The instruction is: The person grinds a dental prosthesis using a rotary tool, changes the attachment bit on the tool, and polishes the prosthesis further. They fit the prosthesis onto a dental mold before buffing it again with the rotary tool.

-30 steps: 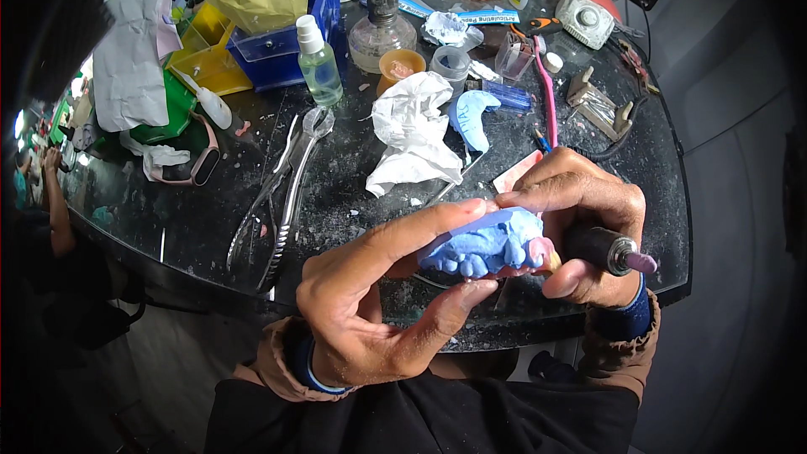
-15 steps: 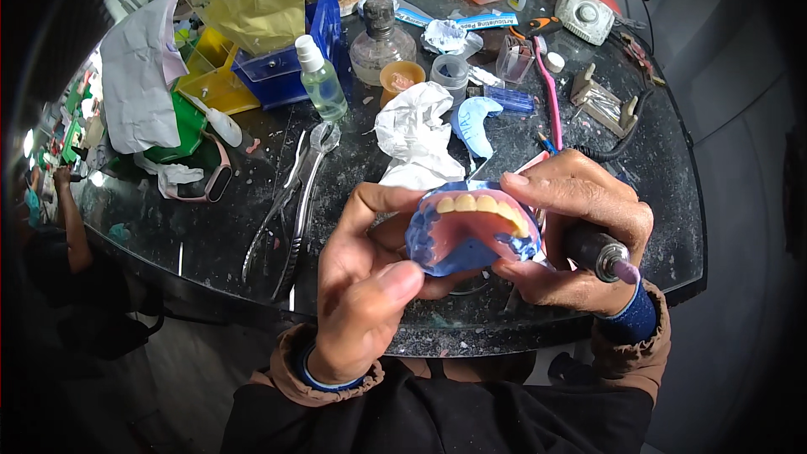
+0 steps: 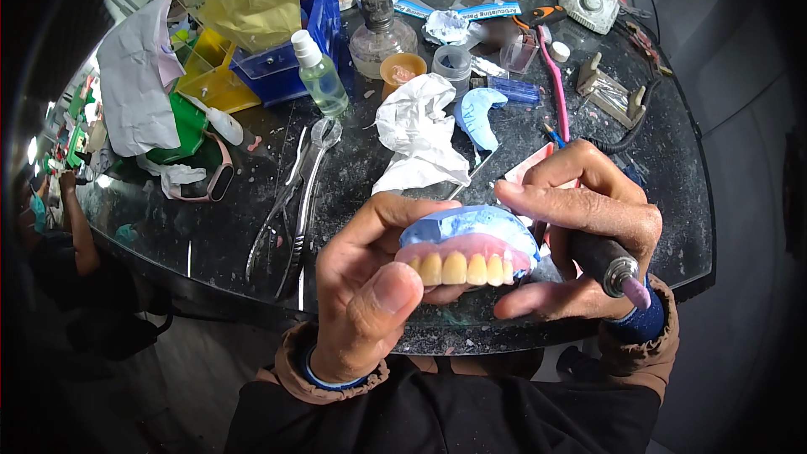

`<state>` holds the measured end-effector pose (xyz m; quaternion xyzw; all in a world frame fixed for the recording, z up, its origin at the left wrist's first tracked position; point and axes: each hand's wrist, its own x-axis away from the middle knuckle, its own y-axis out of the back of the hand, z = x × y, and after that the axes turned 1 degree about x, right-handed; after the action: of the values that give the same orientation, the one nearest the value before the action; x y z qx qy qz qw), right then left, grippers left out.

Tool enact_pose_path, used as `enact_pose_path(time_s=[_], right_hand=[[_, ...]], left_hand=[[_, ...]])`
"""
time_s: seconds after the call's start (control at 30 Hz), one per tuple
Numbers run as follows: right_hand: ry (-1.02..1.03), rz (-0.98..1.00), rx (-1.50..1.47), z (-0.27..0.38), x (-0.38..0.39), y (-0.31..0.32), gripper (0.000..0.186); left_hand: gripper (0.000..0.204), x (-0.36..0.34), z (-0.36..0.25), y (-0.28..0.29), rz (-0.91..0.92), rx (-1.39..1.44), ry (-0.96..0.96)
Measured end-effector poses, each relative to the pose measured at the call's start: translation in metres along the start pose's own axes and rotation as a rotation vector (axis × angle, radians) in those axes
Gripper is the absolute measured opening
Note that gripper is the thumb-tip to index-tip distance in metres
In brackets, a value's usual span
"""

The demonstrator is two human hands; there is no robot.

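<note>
By the left hand, the left end of a pink denture with yellowish teeth, seated on a blue plaster cast, is gripped, its long axis lying crosswise between the hands. Just right of the cast, a black cylindrical handpiece is held in the right hand, thumb and forefinger spread. Beyond the cast, a crumpled white tissue is seen; to its left, silver metal pliers.

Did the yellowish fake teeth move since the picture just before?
Yes. In this view, the yellowish teeth have swung down toward the lower edge, farther from the crumpled white paper lying on the table.
</note>
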<state>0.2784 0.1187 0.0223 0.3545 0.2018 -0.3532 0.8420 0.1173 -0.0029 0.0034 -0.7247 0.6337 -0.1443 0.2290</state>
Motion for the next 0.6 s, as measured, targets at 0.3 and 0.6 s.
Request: enact_pose_path(time_s=[0.3,0.6], right_hand=[[-0.054,-0.029,-0.07,0.0052,-0.0019,-0.0046,0.052],[-0.024,-0.045,-0.082,0.0055,-0.0007,-0.0053,0.052]], left_hand=[[0.061,-0.0002,0.0051,0.0018,0.013,0.12,-0.053],[0.06,-0.0001,0.0037,-0.0033,0.023,0.04,-0.067]])
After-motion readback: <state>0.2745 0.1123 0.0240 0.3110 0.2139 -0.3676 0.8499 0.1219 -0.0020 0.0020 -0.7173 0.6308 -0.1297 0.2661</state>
